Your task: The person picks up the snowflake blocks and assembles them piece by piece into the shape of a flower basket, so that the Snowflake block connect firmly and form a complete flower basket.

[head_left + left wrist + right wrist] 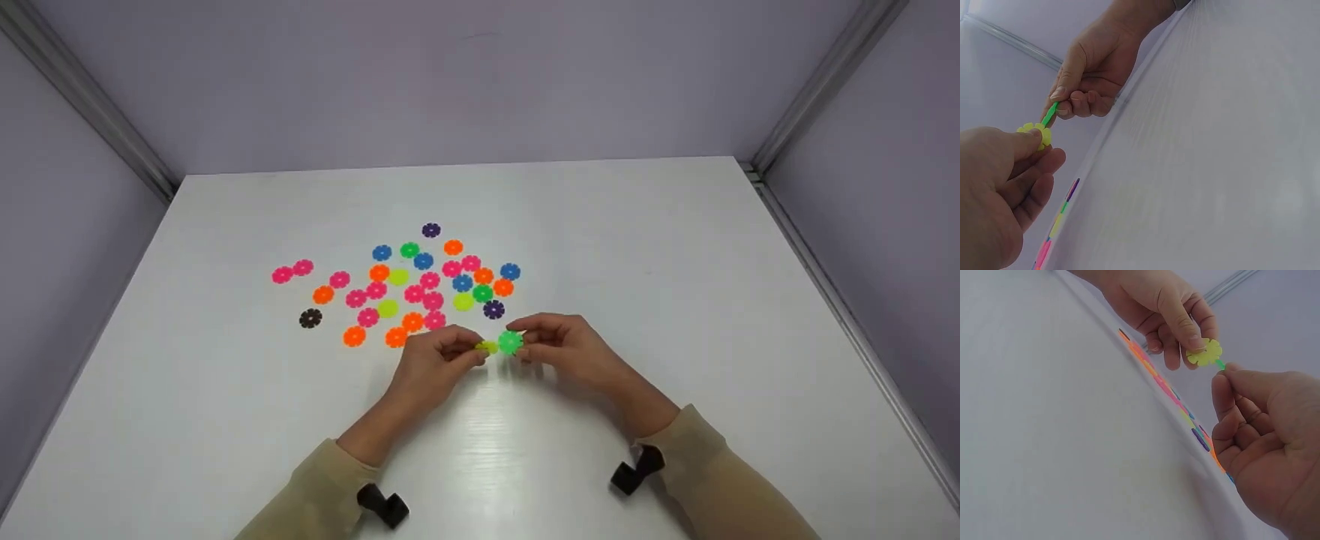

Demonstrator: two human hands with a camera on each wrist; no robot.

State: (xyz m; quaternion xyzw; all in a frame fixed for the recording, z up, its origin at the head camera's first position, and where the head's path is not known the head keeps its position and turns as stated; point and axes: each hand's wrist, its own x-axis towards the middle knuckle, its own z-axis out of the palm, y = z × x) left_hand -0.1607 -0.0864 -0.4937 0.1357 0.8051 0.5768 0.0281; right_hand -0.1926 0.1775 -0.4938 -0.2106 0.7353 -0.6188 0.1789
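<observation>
Between thumb and fingers my left hand (439, 364) pinches a yellow notched disc (1035, 134), flower-shaped, held nearly flat. My right hand (566, 349) pinches a green notched disc (511, 343) by its right edge, its face turned toward the head camera. In both wrist views the green disc is seen edge-on and its edge meets the rim of the yellow one, at roughly a right angle. Whether their notches interlock cannot be told. Both hands are raised above the white table (637, 247), near the front of the scattered discs.
Several loose notched discs lie left of centre, among them a pink disc (340, 280), an orange disc (354, 336), a blue disc (382, 253), a purple disc (431, 230) and a black disc (310, 318). Pale walls (480, 82) enclose the table's back and sides.
</observation>
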